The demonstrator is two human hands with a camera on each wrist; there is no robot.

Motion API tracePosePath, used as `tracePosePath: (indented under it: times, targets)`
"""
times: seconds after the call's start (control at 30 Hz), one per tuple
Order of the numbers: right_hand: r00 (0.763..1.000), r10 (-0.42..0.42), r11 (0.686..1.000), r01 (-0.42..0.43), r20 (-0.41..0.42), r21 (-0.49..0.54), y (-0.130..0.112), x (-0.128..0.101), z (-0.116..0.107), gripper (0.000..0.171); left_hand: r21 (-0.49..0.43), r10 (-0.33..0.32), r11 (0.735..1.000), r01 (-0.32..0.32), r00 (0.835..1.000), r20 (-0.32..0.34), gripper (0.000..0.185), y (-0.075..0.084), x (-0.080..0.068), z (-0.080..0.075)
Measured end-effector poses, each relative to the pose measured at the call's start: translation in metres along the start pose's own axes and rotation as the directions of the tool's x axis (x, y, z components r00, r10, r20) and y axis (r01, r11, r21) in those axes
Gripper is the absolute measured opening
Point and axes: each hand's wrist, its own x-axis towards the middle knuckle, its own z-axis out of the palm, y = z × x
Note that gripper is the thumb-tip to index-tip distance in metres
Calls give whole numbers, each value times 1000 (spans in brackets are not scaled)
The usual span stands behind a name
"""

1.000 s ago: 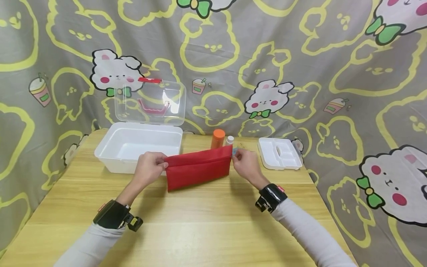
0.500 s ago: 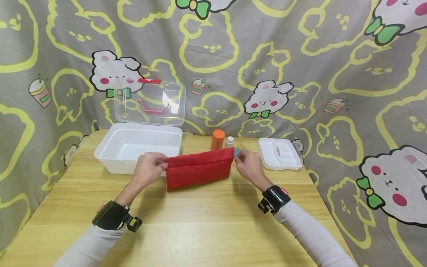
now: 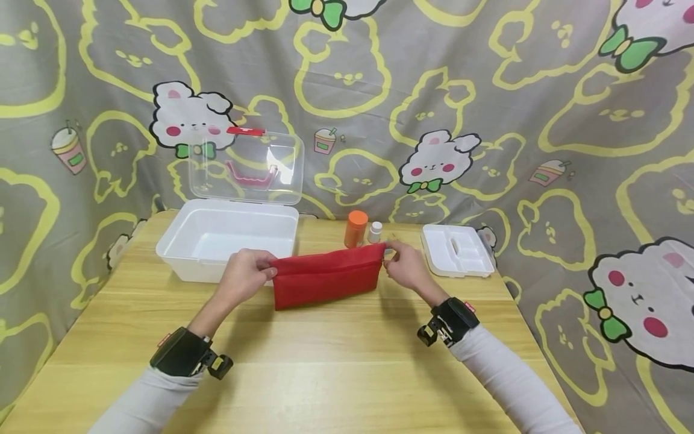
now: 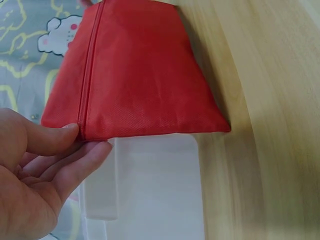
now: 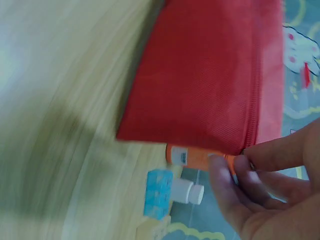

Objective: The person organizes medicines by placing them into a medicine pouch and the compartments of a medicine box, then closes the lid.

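On table, centre: red pouch (image 3: 324, 278), upright.
L hand (image 3: 246, 275): I pinch pouch's 9 o'clock end.
R hand (image 3: 405, 265): I pinch 3 o'clock end.
12 o'clock: orange bottle (image 3: 356, 228).

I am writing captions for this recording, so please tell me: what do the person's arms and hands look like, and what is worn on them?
Both arms wear long, light grey-white sleeves. A glossy black device is strapped round each wrist: the left wrist device has a small yellow-marked part at its side, the right wrist device shows a small red tab and metal parts. The left hand and right hand are bare, without gloves; no rings show.

One red pouch (image 3: 325, 279), two bottles (image 3: 356, 228), one white box (image 3: 228, 239), one tray (image 3: 457, 251).
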Motion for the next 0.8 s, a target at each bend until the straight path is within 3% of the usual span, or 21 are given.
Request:
tracePosePath:
  times: [0.17, 0.53, 0.63, 0.8]
  targets:
    - [993, 86, 992, -93, 86, 87, -3, 1, -6, 37, 13, 8, 1000, -8, 1000, 10, 10, 2, 0, -2]
    - [993, 116, 964, -122, 39, 238, -4, 1, 0, 21, -15, -51, 999, 51, 999, -5, 9, 1, -5, -8]
    - [994, 108, 946, -113, 32, 302, -8, 1, -2, 20, -31, -77, 997, 77, 997, 17, 11, 3, -4, -15]
    - [997, 76, 946, -80, 25, 314, -26, 3, -13, 19, -54, -135, 989, 138, 990, 49, 17, 11, -1, -40]
